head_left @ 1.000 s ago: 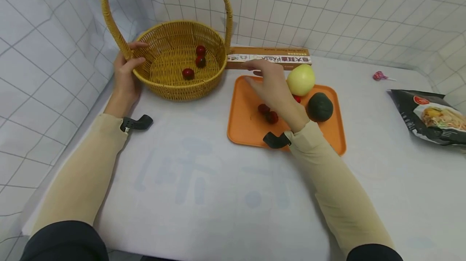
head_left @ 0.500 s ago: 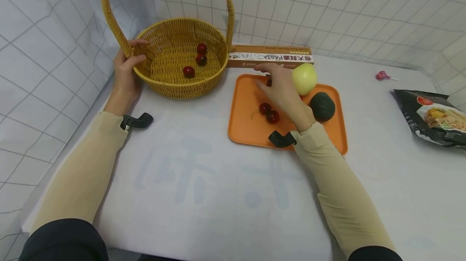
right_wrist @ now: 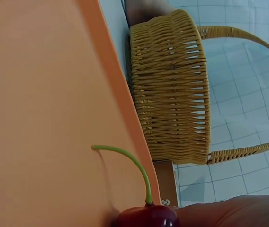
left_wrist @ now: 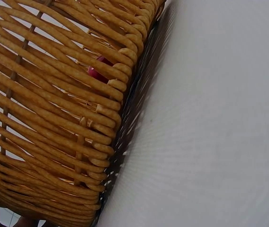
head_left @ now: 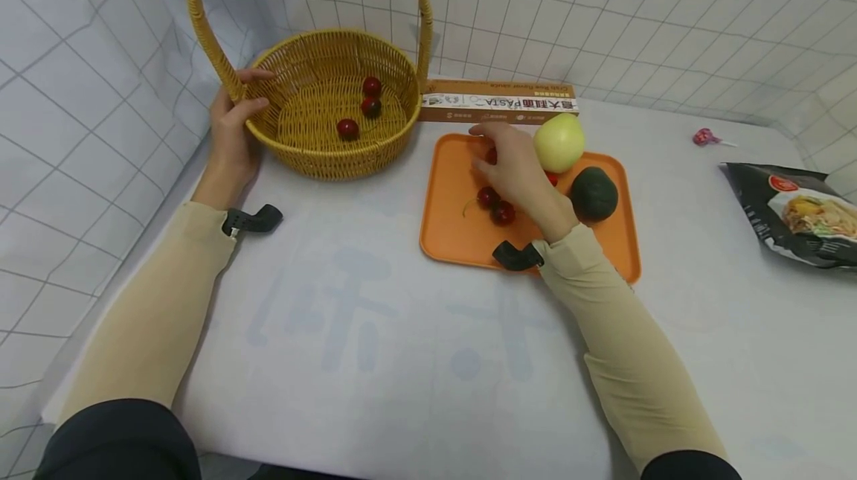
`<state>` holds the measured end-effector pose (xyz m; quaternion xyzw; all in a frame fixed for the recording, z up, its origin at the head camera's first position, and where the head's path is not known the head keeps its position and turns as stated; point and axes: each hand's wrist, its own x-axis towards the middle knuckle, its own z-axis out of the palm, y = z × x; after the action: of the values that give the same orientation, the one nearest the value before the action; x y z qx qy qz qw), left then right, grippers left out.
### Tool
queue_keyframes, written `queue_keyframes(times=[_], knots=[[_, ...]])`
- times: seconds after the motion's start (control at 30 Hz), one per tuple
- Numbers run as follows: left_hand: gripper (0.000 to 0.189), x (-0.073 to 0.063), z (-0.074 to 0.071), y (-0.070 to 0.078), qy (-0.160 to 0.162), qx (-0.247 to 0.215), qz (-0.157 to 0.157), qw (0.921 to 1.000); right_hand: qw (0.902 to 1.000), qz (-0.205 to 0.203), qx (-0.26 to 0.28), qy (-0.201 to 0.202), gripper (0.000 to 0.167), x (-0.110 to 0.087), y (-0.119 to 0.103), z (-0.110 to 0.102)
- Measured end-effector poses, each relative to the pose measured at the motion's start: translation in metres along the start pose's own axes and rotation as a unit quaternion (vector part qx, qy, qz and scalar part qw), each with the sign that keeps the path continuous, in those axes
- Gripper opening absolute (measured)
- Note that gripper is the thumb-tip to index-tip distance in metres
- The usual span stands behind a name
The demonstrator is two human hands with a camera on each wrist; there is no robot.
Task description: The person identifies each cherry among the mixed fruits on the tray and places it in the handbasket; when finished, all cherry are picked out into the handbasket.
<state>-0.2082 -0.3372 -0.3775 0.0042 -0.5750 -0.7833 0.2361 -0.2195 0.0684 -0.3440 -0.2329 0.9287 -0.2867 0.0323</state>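
My left hand grips the left side of the yellow wicker basket, near the foot of its handle. Inside the basket lie three dark red cherries. In the left wrist view the basket's woven wall fills the left side. Over the orange tray, my right hand has its fingers and thumb curved round a cherry, whose green stem shows in the right wrist view. Two more cherries lie on the tray beneath the palm.
On the tray's right part are a yellow-green round fruit and a dark green round one. A pasta box lies behind the tray. Farther right are a lollipop and a black food packet.
My right hand first shifted slightly right over the tray, then its thumb and fingers closed in round the cherry. The left hand stays on the basket.
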Motion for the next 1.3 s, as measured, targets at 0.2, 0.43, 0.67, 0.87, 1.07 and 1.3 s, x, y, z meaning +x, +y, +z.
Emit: queue_keyframes(times=[0.2,0.43,0.67,0.87,1.07,1.3], knots=[[0.035,0.0,0.0,0.0,0.0,0.002,-0.004,1.0,0.9996,-0.001,0.018,-0.022,0.049,0.0,-0.002,0.004],[0.034,0.002,-0.001,0.0,0.002,-0.017,-0.006,0.9998,0.997,-0.015,0.053,-0.054,0.051,-0.001,-0.01,0.009],[0.034,0.002,-0.001,0.0,0.0,-0.011,-0.008,0.9999,0.99,-0.013,0.11,-0.088,0.052,-0.003,-0.014,0.009],[0.034,0.002,-0.001,0.0,0.0,-0.006,-0.012,0.9999,0.9783,-0.032,0.138,-0.151,0.059,-0.005,-0.019,0.003],[0.035,0.002,0.0,0.001,0.0,-0.002,-0.015,0.9999,0.9691,-0.04,0.119,-0.212,0.067,-0.01,-0.02,-0.012],[0.036,0.001,0.0,0.001,0.001,0.0,-0.021,0.9998,0.9673,-0.021,0.117,-0.224,0.058,-0.011,-0.014,-0.021]])
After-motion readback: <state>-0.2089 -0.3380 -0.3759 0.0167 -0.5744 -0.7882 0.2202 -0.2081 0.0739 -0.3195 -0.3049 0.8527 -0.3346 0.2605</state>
